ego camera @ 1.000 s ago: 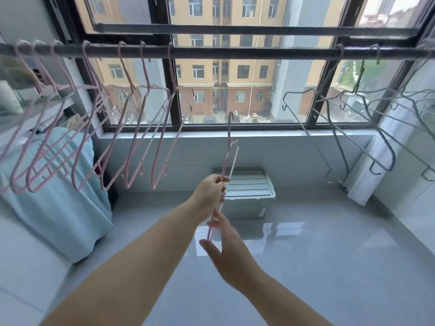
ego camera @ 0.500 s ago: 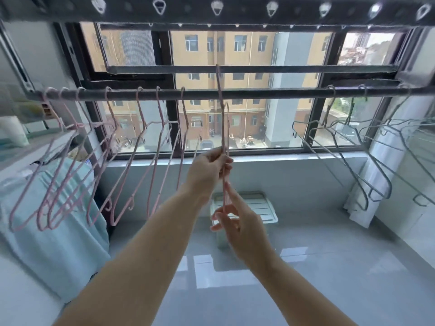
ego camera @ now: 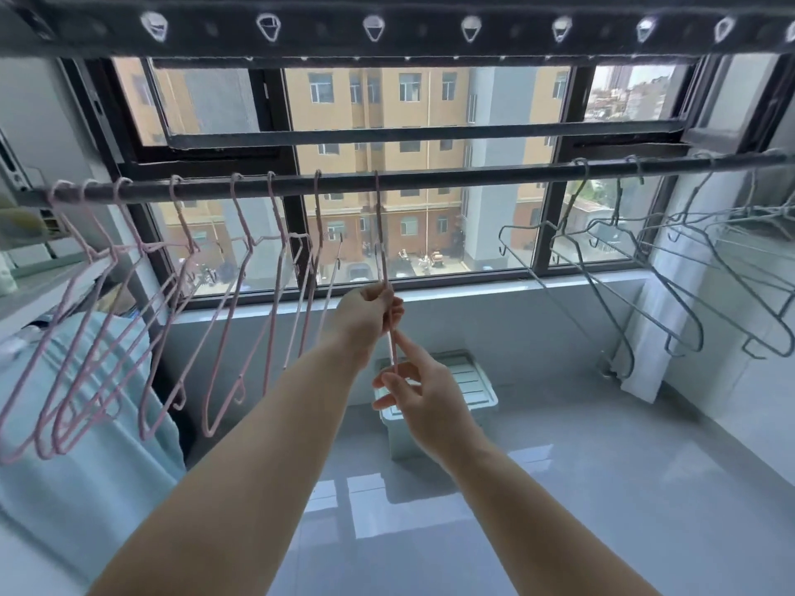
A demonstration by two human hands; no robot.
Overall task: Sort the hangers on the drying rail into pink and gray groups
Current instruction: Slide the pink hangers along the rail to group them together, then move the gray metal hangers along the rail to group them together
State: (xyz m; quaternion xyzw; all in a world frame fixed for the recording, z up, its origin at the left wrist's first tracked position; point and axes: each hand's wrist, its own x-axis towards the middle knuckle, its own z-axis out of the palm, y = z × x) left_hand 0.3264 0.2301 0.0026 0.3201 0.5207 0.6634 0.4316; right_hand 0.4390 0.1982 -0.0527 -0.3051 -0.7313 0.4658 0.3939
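A dark drying rail [ego camera: 451,179] runs across the window. Several pink hangers [ego camera: 241,268] hang along its left part and several gray hangers [ego camera: 671,260] along its right part. One more pink hanger [ego camera: 379,234] hangs edge-on near the middle, its hook over the rail. My left hand [ego camera: 365,314] grips this hanger below its neck. My right hand [ego camera: 419,395] pinches its lower end with thumb and fingers.
A pale plastic storage box [ego camera: 434,393] stands on the glossy floor under the window sill [ego camera: 494,290]. Light blue fabric [ego camera: 81,466] hangs at the left. A white curtain [ego camera: 671,320] drops at the right. An upper rack bar with holes [ego camera: 387,28] spans overhead.
Both hands have lifted the pink hanger from below the rail up to it, and its hook now sits over the rail to the right of the pink group. My view has tilted upward.
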